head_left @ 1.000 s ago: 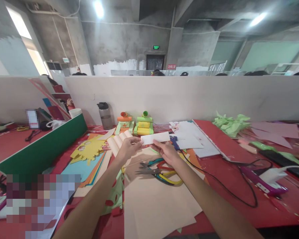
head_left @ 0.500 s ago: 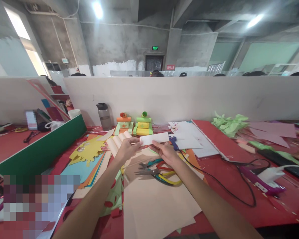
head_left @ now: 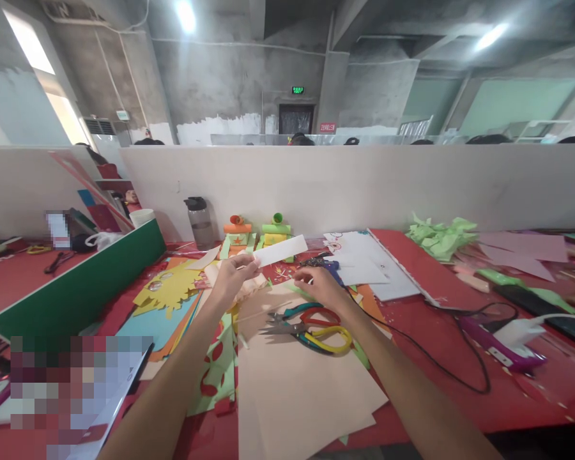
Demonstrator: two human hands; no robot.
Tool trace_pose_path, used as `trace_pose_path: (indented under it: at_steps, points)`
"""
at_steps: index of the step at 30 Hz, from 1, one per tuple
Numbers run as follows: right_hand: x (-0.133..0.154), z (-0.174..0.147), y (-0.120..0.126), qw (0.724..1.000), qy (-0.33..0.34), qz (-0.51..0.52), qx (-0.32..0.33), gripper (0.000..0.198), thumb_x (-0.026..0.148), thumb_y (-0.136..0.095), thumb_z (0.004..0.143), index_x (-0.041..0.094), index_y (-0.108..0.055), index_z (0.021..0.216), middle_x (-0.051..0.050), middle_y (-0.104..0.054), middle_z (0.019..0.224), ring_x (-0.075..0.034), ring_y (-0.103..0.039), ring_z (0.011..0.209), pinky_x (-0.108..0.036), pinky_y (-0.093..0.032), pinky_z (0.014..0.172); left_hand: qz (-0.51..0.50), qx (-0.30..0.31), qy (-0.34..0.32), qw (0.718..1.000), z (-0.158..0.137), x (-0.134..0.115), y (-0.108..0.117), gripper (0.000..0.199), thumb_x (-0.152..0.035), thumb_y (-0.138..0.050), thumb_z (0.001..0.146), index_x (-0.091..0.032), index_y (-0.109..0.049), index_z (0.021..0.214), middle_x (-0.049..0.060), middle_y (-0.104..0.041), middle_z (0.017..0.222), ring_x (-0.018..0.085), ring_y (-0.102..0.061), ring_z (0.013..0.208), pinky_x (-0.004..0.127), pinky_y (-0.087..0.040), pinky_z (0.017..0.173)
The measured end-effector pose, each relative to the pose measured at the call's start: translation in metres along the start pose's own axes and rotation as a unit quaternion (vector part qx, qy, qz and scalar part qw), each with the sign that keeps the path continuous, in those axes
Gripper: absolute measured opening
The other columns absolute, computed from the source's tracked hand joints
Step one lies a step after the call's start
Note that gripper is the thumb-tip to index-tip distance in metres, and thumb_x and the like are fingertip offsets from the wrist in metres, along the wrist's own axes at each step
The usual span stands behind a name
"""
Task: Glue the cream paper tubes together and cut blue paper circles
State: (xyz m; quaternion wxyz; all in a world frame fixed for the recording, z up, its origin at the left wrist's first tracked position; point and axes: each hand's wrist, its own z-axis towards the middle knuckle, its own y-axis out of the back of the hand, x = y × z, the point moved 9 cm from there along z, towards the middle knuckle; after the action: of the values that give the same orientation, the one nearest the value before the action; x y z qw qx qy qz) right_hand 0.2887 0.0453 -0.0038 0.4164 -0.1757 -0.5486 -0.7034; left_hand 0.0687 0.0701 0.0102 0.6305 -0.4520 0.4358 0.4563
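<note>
A white paper strip (head_left: pixel 282 251) is pinched at its left end by my left hand (head_left: pixel 232 276), its free end slanting up to the right. My right hand (head_left: pixel 320 284) is apart from the strip, fingers bent and slightly parted, with nothing visible in them. Just beyond it lies a blue glue gun (head_left: pixel 333 268). Below the right hand, red-handled scissors (head_left: pixel 323 312) and yellow-handled scissors (head_left: pixel 335 340) rest on beige paper sheets (head_left: pixel 301 396). Rolled cream paper (head_left: pixel 213 273) lies partly hidden behind my left hand.
Two paper models, an orange one (head_left: pixel 237 229) and a green one (head_left: pixel 276 228), stand by the partition (head_left: pixel 345 185), near a water bottle (head_left: pixel 200 223). Yellow cut-outs (head_left: pixel 170 287) lie left. A black cord (head_left: pixel 426 358) and purple power strip (head_left: pixel 505 348) are right.
My right hand has let go of the white paper strip. My left hand now holds it alone, with its right end raised and shifted left.
</note>
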Motion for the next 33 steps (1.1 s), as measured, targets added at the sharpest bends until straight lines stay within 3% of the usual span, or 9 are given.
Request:
trace_pose_path:
  at_steps: [4, 8, 16, 21, 24, 28, 33]
  points:
    - [0.014, -0.004, -0.023, 0.987, 0.045, -0.136, 0.077, 0.015, 0.027, -0.066, 0.088, 0.021, -0.079, 0.095, -0.005, -0.078, 0.095, -0.019, -0.070, 0.084, -0.027, -0.048, 0.076, -0.002, -0.003, 0.009, 1.000, 0.001, 0.002, 0.001, 0.047, -0.048, -0.091, 0.056, -0.013, -0.072, 0.080, 0.003, -0.067, 0.081, 0.015, -0.067, 0.073, 0.035, -0.059, 0.083]
    - [0.008, 0.000, -0.023, 0.970, 0.018, -0.232, 0.066, 0.017, 0.024, -0.068, 0.088, 0.021, -0.078, 0.101, -0.007, -0.078, 0.100, -0.021, -0.071, 0.090, -0.027, -0.048, 0.080, 0.015, 0.008, 0.005, 1.000, 0.002, 0.005, -0.001, 0.046, -0.050, -0.089, 0.059, -0.013, -0.072, 0.080, 0.003, -0.067, 0.080, 0.015, -0.066, 0.073, 0.034, -0.059, 0.082]
    - [-0.010, 0.004, -0.033, 0.954, 0.010, -0.280, 0.103, 0.026, 0.018, -0.066, 0.087, 0.018, -0.075, 0.112, -0.010, -0.077, 0.101, -0.024, -0.071, 0.094, -0.028, -0.048, 0.080, 0.020, 0.012, 0.001, 1.000, 0.000, 0.003, -0.003, 0.044, -0.050, -0.089, 0.060, -0.013, -0.071, 0.077, 0.002, -0.064, 0.079, 0.014, -0.064, 0.072, 0.032, -0.058, 0.081]
    - [-0.002, 0.001, -0.041, 0.945, 0.029, -0.305, 0.116, 0.030, 0.015, -0.054, 0.095, 0.015, -0.068, 0.121, -0.016, -0.070, 0.119, -0.026, -0.066, 0.109, -0.033, -0.046, 0.092, 0.024, -0.002, 0.000, 1.000, 0.000, 0.003, 0.000, 0.045, -0.050, -0.089, 0.060, -0.012, -0.071, 0.079, 0.004, -0.066, 0.082, 0.015, -0.066, 0.073, 0.032, -0.058, 0.080]
    - [0.011, -0.002, -0.042, 0.940, 0.063, -0.314, 0.118, 0.037, 0.012, -0.044, 0.098, 0.013, -0.059, 0.132, -0.018, -0.060, 0.127, -0.024, -0.065, 0.102, -0.033, -0.047, 0.088, 0.016, -0.010, -0.007, 1.000, -0.001, 0.000, 0.002, 0.046, -0.050, -0.088, 0.061, -0.012, -0.071, 0.079, 0.004, -0.067, 0.084, 0.015, -0.067, 0.075, 0.032, -0.059, 0.083]
    - [0.025, -0.003, -0.036, 0.945, 0.097, -0.299, 0.090, 0.031, 0.015, -0.037, 0.102, 0.012, -0.057, 0.126, -0.017, -0.062, 0.119, -0.023, -0.064, 0.099, -0.031, -0.045, 0.085, -0.004, -0.040, -0.013, 0.999, 0.000, -0.001, 0.007, 0.047, -0.049, -0.090, 0.058, -0.012, -0.072, 0.080, 0.004, -0.069, 0.083, 0.015, -0.067, 0.075, 0.035, -0.059, 0.086]
    - [0.019, -0.003, -0.034, 0.935, 0.057, -0.334, 0.102, 0.029, 0.031, -0.035, 0.107, 0.018, -0.058, 0.118, -0.011, -0.073, 0.096, -0.026, -0.069, 0.085, -0.029, -0.039, 0.068, -0.006, -0.046, -0.008, 0.999, 0.002, 0.001, 0.008, 0.050, -0.050, -0.091, 0.056, -0.011, -0.074, 0.083, 0.005, -0.071, 0.083, 0.016, -0.068, 0.073, 0.038, -0.060, 0.086]
